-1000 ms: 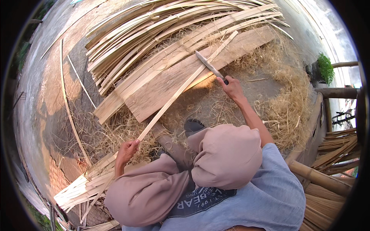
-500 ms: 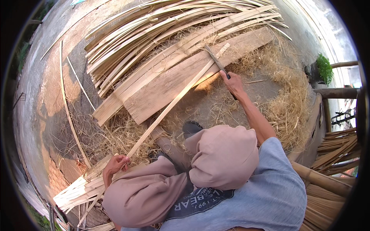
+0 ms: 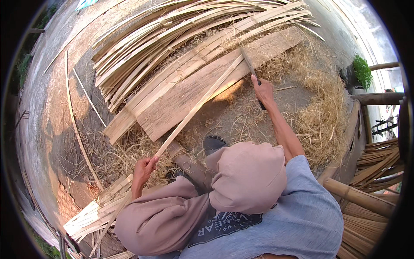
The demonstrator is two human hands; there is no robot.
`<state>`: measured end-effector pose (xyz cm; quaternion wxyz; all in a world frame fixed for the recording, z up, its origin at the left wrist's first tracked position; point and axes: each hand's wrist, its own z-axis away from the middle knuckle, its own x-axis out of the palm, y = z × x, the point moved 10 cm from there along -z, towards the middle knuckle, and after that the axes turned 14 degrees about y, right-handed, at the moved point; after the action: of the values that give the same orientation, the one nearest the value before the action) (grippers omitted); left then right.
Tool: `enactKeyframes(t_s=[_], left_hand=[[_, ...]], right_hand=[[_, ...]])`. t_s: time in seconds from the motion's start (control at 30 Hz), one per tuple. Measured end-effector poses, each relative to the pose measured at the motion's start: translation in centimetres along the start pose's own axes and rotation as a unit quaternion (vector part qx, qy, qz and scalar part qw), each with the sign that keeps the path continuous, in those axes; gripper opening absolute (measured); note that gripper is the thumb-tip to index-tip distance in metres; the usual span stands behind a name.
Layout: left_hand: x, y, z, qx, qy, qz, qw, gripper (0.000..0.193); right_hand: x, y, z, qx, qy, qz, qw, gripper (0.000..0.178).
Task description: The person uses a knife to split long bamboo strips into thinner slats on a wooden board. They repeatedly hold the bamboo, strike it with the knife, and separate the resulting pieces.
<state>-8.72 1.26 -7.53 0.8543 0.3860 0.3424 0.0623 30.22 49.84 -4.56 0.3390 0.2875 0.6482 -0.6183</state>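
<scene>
My left hand (image 3: 144, 170) is closed around the near end of a long pale bamboo strip (image 3: 192, 113). The strip slants up to the right over a flat wooden plank (image 3: 185, 97), its far end by the knife's blade. In my right hand (image 3: 263, 91) is the dark handle of a long knife (image 3: 249, 61), whose blade points up and left over the plank. The blade lies beside the strip's far end; whether they touch I cannot tell.
A heap of bamboo strips (image 3: 142, 60) lies beyond the plank. Curly shavings (image 3: 319, 112) cover the ground at right and around the plank. More strips (image 3: 101, 211) lie beside my left leg. A bamboo pole (image 3: 358, 196) and bundled strips (image 3: 362, 233) are at lower right.
My left hand has moved up and right, pushing the strip's near end toward the plank. The knife has turned slightly and now sits at the strip's far end.
</scene>
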Motion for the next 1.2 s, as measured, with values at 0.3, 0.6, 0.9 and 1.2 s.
enactKeyframes(t_s=[0.3, 0.6, 0.9, 1.2], left_hand=[[-1.7, 0.3, 1.7, -0.009, 0.005, -0.023, 1.000, 0.054], [-1.0, 6.2, 3.5, 0.113, 0.098, -0.189, 0.971, 0.053], [1.8, 8.3, 3.1, 0.177, 0.195, -0.261, 0.929, 0.050], [0.8, 7.9, 3.4, 0.185, 0.212, -0.282, 0.917, 0.043]], right_hand=[[0.4, -2.7, -0.1, -0.019, 0.006, 0.015, 1.000, 0.069], [0.5, -2.9, 1.1, -0.038, 0.020, -0.017, 0.999, 0.073], [5.0, -8.5, 12.7, -0.227, -0.128, 0.024, 0.965, 0.064], [-4.3, 2.0, -8.5, -0.007, 0.088, -0.003, 0.996, 0.076]])
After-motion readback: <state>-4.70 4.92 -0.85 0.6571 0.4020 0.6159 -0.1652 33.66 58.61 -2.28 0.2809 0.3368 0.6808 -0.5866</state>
